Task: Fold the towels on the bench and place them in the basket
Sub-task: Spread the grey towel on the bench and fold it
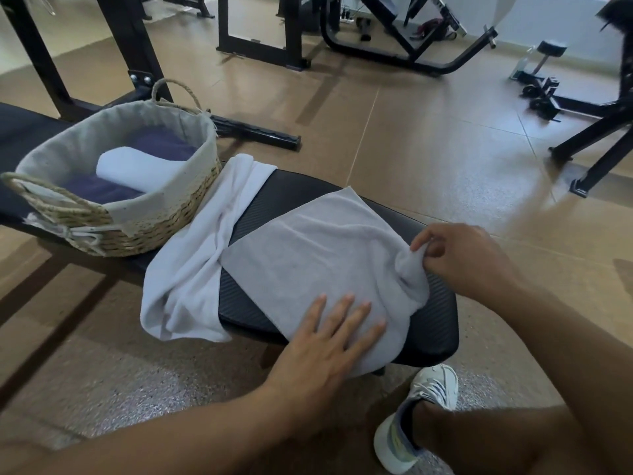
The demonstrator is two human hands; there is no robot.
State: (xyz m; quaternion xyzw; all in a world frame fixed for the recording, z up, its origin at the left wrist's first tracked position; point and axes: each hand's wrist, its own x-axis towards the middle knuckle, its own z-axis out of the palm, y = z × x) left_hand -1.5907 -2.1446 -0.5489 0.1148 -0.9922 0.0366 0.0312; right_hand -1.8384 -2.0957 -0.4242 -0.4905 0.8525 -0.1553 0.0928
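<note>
A grey towel point(308, 248) lies spread on the black bench point(442, 323). My left hand point(329, 344) rests flat on its near edge with fingers apart. My right hand point(462, 258) pinches the towel's right corner, bunched and lifted slightly. A white towel point(195, 255) lies crumpled to the left, draped over the bench's near side. Further left on the bench stands a woven basket point(164, 221) with a cloth liner; it holds a folded white towel point(137, 168) on top of dark purple towels point(164, 145).
Black gym machine frames point(376, 46) stand on the brown floor behind the bench and at the right. My foot in a white shoe point(414, 419) is on the speckled mat below the bench's near end.
</note>
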